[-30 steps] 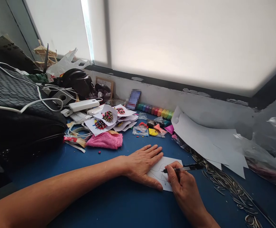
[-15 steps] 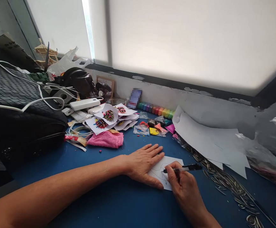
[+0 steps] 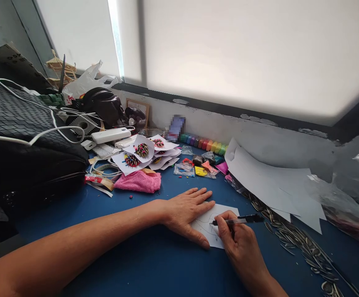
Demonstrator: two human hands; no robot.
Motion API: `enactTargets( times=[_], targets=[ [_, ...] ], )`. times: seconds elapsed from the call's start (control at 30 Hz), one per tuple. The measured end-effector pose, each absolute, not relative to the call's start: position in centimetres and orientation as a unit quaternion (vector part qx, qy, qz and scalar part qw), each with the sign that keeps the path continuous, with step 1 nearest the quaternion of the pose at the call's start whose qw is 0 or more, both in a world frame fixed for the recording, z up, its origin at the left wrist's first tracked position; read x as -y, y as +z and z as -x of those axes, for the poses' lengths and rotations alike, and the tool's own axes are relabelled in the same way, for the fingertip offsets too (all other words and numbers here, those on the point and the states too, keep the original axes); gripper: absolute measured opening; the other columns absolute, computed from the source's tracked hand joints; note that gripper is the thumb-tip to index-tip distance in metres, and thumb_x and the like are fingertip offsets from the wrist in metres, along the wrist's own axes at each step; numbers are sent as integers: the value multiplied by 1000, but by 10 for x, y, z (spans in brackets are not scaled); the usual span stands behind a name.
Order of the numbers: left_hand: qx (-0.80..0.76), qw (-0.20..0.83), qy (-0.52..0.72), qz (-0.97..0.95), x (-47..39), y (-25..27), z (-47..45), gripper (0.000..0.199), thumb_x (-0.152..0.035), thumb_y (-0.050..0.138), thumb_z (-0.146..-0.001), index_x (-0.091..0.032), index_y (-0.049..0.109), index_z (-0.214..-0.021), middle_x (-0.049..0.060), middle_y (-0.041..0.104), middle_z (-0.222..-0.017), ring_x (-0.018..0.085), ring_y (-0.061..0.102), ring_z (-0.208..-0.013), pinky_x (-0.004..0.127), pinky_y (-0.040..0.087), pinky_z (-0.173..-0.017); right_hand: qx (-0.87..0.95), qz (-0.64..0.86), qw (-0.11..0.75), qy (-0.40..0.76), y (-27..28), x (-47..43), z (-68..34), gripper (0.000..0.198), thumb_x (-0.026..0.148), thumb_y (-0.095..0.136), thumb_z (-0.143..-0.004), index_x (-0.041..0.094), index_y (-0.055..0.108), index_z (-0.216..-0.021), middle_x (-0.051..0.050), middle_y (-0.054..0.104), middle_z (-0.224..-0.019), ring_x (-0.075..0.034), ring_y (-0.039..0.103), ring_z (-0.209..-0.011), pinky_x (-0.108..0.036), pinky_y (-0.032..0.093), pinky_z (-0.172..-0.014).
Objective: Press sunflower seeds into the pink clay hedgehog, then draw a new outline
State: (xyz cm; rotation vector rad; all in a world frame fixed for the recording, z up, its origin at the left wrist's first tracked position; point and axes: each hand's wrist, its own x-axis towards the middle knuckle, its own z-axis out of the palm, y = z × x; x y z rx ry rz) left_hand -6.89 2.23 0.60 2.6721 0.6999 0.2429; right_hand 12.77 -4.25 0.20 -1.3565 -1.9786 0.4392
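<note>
A small white sheet of paper (image 3: 201, 225) with thin dark drawn lines lies on the blue table (image 3: 154, 264). My left hand (image 3: 187, 214) rests flat across its left part, fingers spread and thumb stretched toward me. In my right hand (image 3: 239, 241) a black pen (image 3: 238, 220) is pinched between thumb and fingers. Its tip points left and meets the paper, or hovers just over it, near the drawn lines. The pen's back end sticks out to the right. My right hand covers the sheet's right side.
Striped sunflower seeds (image 3: 309, 249) run along the right beside large white sheets (image 3: 268, 181). Ahead lie bagged coloured clay (image 3: 200, 171), a row of coloured pots (image 3: 204, 143), decorated paper cards (image 3: 132, 160) and a pink cloth (image 3: 139, 181). A black bag (image 3: 27, 165) stands at left.
The thumb of my left hand has shifted slightly to the left on the paper. My right hand and the pen are nearly where they were.
</note>
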Motion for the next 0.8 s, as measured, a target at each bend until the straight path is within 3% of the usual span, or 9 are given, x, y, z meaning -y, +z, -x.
enactTargets(
  times=[0.6, 0.8],
  targets=[
    [-248, 189, 85, -946, -22, 8, 69, 102, -71, 60, -78, -7, 27, -150, 23, 13, -156, 34, 6, -146, 47, 5, -118, 747, 526, 360, 190, 4, 43, -126, 34, 43, 40, -94, 23, 52, -69, 3, 48, -56, -12, 41, -42, -23, 34, -41],
    [-234, 195, 86, -948, -23, 8, 69, 99, -70, 60, -78, -11, 26, -151, 16, 18, -157, 37, 7, -146, 53, 6, -117, 677, 569, 394, 251, 15, 42, -129, 40, 52, 42, -91, 23, 49, -64, 6, 38, -51, -11, 33, -41, -23, 29, -37]
  ],
)
